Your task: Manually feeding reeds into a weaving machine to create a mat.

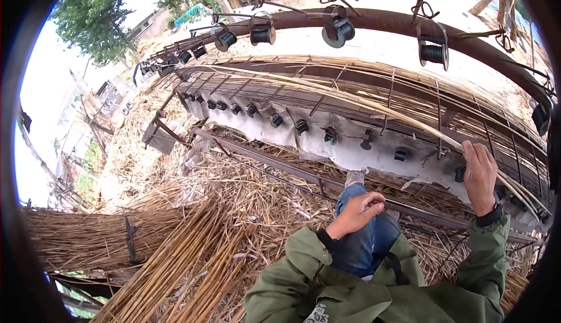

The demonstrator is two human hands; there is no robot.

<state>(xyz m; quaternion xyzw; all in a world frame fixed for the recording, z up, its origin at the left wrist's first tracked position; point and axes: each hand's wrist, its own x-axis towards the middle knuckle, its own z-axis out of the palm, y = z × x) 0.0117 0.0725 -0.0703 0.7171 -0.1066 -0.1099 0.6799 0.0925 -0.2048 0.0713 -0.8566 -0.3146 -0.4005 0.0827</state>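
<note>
My right hand (480,180) is at the right end of a long metal frame. Its fingers are closed round a few pale reed stalks (403,118), which run leftward across the frame's thin upright rods (438,118). My left hand (357,212) hovers above my knee, near the frame's front rail (269,160). Its fingers are curled together, and nothing shows in them. Behind the right hand lies a layer of reeds (467,92) along the frame. Small dark spools (330,135) line a pale sheet (374,152) on the near side.
Larger wire spools (433,52) hang from a curved rusty pipe (385,21) beyond the frame. A tied reed bundle (82,238) and loose stalks (175,258) lie at lower left. Straw (234,206) covers the ground beside my legs. A grey block (158,138) hangs at the frame's left end.
</note>
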